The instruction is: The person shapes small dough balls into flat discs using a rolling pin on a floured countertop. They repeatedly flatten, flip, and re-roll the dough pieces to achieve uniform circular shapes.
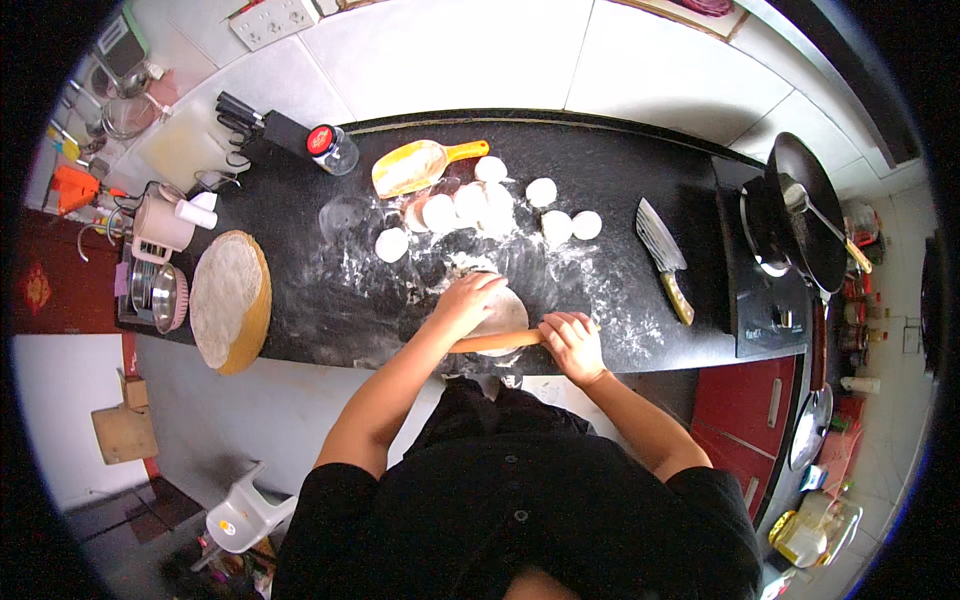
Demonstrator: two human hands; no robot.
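A flat round of dough (pixel 510 311) lies on the floured black countertop (pixel 322 315) near its front edge. Across the round's near part rests a wooden rolling pin (pixel 499 343). My right hand (pixel 574 345) is closed over the pin's right end. My left hand (pixel 472 304) lies on the left part of the dough, its fingers over the far side; whether it grips the edge cannot be seen. Beyond the hands are several floured dough pieces (pixel 439 213), with more to the right (pixel 541 192). An orange scoop (pixel 412 169) with flour on it lies behind them.
At the left, a round wooden board (pixel 259 330) carries flat dough sheets (pixel 221 300). A cleaver (pixel 661 244) lies at the right, beside a stove with a black wok (pixel 806 217). A knife block (pixel 281 139) and a red-lidded glass jar (pixel 337 154) stand at the back left.
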